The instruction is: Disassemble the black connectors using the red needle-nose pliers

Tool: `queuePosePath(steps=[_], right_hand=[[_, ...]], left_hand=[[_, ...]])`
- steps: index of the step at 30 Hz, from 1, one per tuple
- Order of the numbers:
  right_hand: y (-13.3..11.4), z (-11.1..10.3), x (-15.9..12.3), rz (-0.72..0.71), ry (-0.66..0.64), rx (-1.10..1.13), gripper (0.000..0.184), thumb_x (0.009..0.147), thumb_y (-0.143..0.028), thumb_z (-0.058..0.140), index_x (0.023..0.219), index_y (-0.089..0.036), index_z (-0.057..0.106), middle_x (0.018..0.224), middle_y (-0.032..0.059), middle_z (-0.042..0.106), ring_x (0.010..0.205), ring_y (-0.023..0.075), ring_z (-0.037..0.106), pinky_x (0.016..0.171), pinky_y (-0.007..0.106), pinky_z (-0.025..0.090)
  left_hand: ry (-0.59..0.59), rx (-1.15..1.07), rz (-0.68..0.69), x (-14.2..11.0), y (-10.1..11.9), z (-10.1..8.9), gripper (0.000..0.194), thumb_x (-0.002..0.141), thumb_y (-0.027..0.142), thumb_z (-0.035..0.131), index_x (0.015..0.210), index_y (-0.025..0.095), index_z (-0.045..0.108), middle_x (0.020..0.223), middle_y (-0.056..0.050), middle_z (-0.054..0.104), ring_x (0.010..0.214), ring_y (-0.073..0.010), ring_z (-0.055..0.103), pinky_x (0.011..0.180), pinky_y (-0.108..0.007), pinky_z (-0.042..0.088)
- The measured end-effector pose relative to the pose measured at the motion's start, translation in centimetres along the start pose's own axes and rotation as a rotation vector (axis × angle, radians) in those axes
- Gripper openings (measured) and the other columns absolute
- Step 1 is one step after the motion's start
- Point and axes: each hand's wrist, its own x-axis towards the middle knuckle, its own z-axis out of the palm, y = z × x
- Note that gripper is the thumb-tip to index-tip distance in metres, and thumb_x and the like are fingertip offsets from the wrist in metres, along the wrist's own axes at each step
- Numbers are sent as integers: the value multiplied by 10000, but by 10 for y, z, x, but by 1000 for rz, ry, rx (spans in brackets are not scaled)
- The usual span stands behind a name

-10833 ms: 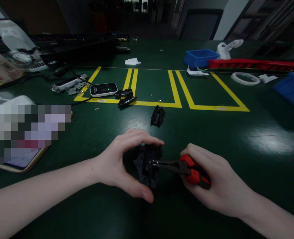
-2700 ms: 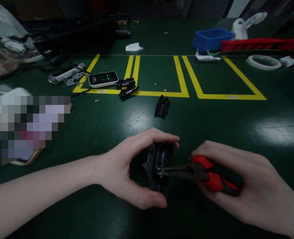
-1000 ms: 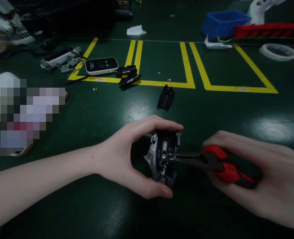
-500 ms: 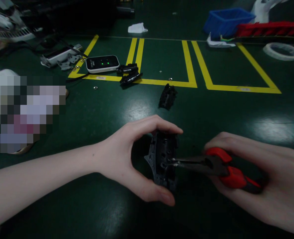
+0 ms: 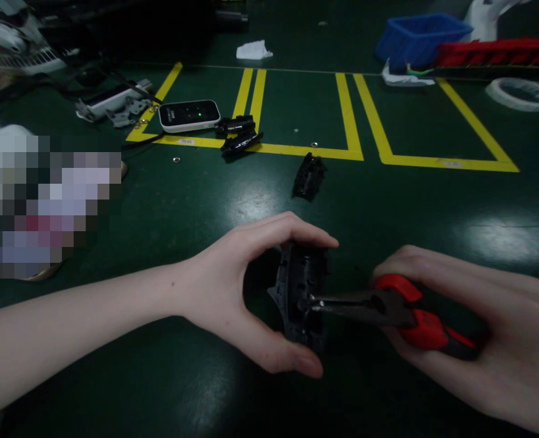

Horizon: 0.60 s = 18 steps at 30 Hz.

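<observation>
My left hand (image 5: 242,286) is clamped around a black plastic part (image 5: 299,295), thumb below and fingers over its top, holding it upright on the green table (image 5: 388,207). My right hand (image 5: 470,328) grips red-handled needle-nose pliers (image 5: 388,307). The pliers' dark jaws point left and their tip touches the face of the black part.
Another black part (image 5: 308,176) lies beyond my hands. Two black clips (image 5: 237,135) and a white-edged device with a green light (image 5: 188,115) rest by the yellow floor-tape lines (image 5: 349,115). A blue bin (image 5: 422,30), a red tray (image 5: 497,52) and a tape roll (image 5: 522,92) sit far right.
The black part has been turned slightly in my left hand, and the pliers' tip has shifted a little lower on its face. The view has drifted downward over the longer span.
</observation>
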Motion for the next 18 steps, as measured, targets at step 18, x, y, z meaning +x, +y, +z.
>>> queuePosePath(steps=[18], right_hand=[[-2,0,-2,14,-3,1,77,921,-288,664,988,-321,643,811,-26,670,605,175,635,502,310,458]], left_hand=[[12,43,77,1,-2,3,581,905,565,821,1376,243,708,1135,-87,737,960,-261,714,825,-371,605]])
